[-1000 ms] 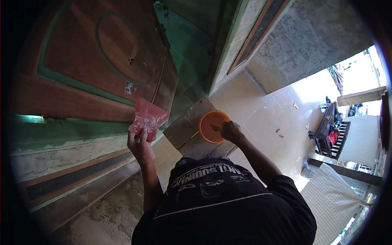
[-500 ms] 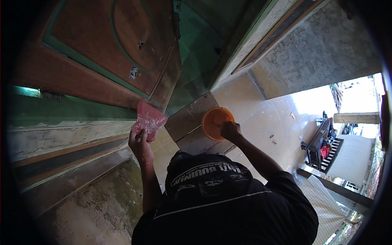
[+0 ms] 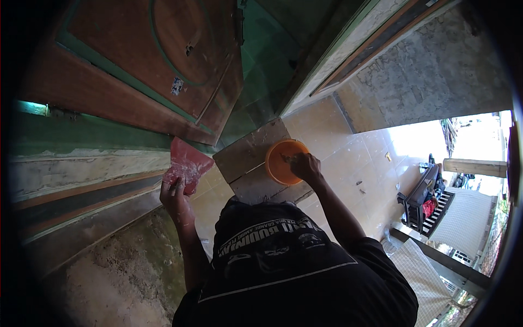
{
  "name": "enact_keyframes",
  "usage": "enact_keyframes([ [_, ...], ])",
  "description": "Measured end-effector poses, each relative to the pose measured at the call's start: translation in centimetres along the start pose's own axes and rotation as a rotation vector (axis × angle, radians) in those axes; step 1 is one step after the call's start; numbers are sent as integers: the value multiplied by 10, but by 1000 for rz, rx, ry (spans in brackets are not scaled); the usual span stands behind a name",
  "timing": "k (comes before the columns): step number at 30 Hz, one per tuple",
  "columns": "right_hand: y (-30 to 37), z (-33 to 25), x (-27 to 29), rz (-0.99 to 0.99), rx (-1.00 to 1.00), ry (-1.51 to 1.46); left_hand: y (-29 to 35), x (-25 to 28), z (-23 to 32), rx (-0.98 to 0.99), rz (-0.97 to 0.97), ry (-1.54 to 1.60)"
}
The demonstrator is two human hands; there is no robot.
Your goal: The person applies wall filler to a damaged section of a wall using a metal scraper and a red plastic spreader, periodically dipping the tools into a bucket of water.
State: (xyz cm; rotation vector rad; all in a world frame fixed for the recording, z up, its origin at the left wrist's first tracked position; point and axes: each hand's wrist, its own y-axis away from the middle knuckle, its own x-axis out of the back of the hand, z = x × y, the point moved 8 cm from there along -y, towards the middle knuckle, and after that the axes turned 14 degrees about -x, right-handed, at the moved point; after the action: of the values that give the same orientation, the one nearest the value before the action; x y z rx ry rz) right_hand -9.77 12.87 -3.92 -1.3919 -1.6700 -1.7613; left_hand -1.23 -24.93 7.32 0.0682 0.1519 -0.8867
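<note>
My left hand [image 3: 175, 199] grips the lower corner of a flat reddish-pink plastic spreader [image 3: 188, 163], which is smeared with whitish material. The spreader is raised beside the green-painted door frame. On the right, my right hand [image 3: 306, 167] is closed over the near right rim of an orange bucket [image 3: 287, 146]. A thin dark piece sticks out from its fingers into the bucket, perhaps a tool's blade; its kind does not show. What lies at the bottom of the bucket is hard to make out.
The bucket stands on brownish boards or slabs [image 3: 245, 159] at the doorway. An open brown door [image 3: 125, 60] with green trim rises at the left. Pale tiles [image 3: 354, 163] with scattered debris spread to the right, toward a dark bench [image 3: 422, 196]. A grey wall [image 3: 414, 76] stands beyond.
My left hand and the spreader have moved left and slightly down. My right hand has shifted a little within the bucket's opening, and the dark piece at its fingers now shows.
</note>
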Motion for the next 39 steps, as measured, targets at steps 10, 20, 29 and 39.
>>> enact_keyframes([
  [10,-13,-3,-30,53,204,184,12,20,-2,16,23,72],
  [20,-15,16,-38,-48,48,136,8,56,25,-81,122,74],
  [29,-17,13,-20,-64,22,95,12,41,24,-69,115,82],
  [39,43,51,45,-61,10,-116,24,33,16,17,81,64],
])
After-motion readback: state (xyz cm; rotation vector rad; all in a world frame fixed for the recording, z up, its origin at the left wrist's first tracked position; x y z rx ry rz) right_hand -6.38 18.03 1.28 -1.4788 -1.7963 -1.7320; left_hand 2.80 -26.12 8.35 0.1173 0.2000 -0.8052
